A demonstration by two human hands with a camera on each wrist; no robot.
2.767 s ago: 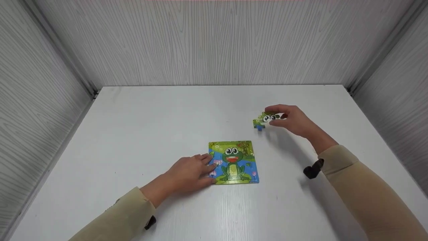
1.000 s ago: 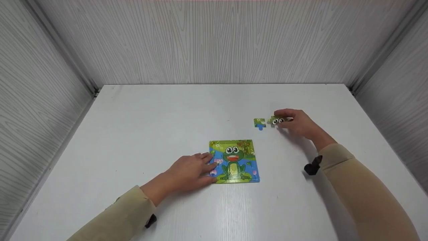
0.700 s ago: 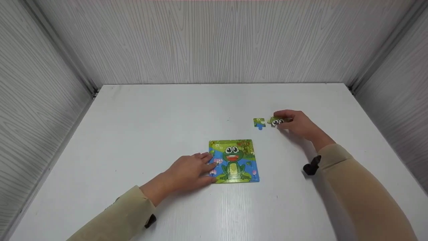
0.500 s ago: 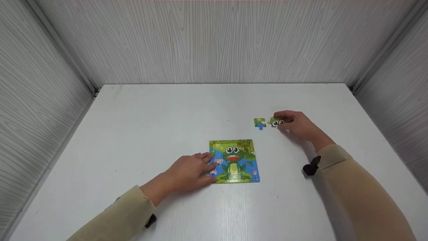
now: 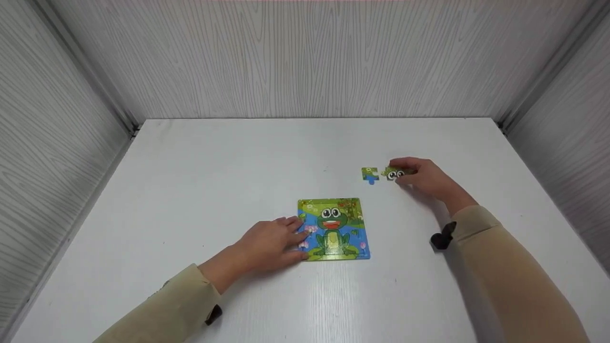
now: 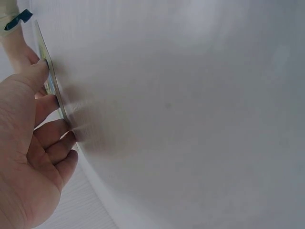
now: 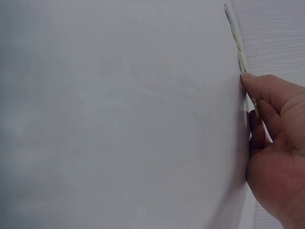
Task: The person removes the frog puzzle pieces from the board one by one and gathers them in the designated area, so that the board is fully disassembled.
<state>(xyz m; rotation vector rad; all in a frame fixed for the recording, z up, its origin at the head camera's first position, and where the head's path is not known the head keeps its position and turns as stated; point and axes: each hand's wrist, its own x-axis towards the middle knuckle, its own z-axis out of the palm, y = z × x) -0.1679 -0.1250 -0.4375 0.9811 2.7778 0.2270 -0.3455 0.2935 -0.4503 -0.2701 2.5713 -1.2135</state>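
A square frog jigsaw puzzle [image 5: 333,233] in a tray lies flat on the white table. My left hand [image 5: 269,245] rests at its left side, fingers spread, with the fingertips over the border; in the left wrist view those fingertips [image 6: 50,100] meet the tray's thin edge. Farther back and to the right, my right hand [image 5: 419,176] pinches a jigsaw piece with frog eyes [image 5: 393,174] between thumb and fingers, low at the tabletop. Part of that piece is hidden by the hand. Just left of it lies a green jigsaw piece with a blue tab [image 5: 370,175], a narrow gap between them.
The white table [image 5: 214,176] runs back to a grey wood-grain panel [image 5: 305,57]. Similar panels stand at the left [image 5: 52,119] and right [image 5: 562,128]. Dark straps hang at both sleeve cuffs.
Earlier the two loose pieces were together in my right hand. That hand has since moved slightly right and down, and the blue-tabbed piece lies apart. The left hand has stayed put.
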